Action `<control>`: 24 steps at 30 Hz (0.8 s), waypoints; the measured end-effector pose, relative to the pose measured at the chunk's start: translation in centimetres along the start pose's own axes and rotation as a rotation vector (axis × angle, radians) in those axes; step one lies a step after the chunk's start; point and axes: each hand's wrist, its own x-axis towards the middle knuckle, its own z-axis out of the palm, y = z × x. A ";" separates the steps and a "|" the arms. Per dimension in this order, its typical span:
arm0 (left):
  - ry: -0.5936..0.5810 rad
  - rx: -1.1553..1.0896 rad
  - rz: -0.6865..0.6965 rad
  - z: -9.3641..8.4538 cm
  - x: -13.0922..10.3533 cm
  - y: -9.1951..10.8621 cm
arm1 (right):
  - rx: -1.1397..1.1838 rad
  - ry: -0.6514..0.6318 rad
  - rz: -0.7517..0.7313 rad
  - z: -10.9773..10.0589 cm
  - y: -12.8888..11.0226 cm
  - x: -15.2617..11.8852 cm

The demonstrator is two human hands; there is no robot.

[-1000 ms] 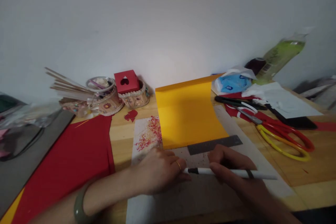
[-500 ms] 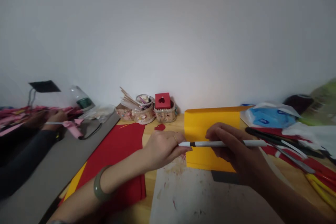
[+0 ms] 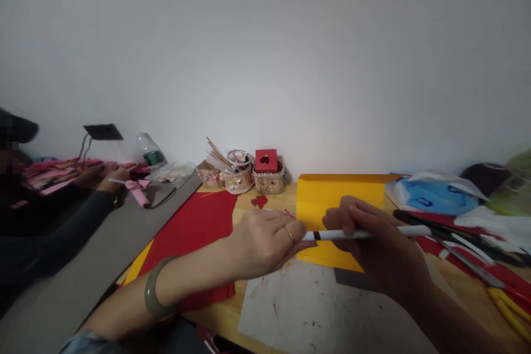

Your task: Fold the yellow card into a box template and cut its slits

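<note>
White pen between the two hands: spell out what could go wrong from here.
The white pen has its end hidden in the left hand; a bare tip there could ink the fingers. If the right hand slipped, the pen might streak the yellow sheet behind it.

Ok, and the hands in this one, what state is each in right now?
Left hand: closed on the tip end of the white pen.
Right hand: closed around the pen's barrel.
</note>
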 end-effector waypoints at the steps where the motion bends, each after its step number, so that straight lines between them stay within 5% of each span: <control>1: -0.008 0.014 0.000 0.0 0.1 0.4 | 0.037 -0.012 0.002 0.1 0.0 -0.1; 9: -0.024 -0.040 0.000 0.7 -0.3 3.2 | 0.108 0.070 0.017 0.3 0.5 -2.3; 14: -0.234 -0.185 -0.100 1.1 -0.7 3.5 | 0.019 0.095 0.078 -0.9 1.9 -2.9; 18: -0.385 -0.305 -0.363 1.2 -1.5 1.3 | -0.203 0.065 0.106 -3.6 2.3 -3.4; 24: -0.291 -0.039 -0.601 0.0 -3.4 -4.6 | -0.572 0.433 0.101 -8.9 1.8 -6.1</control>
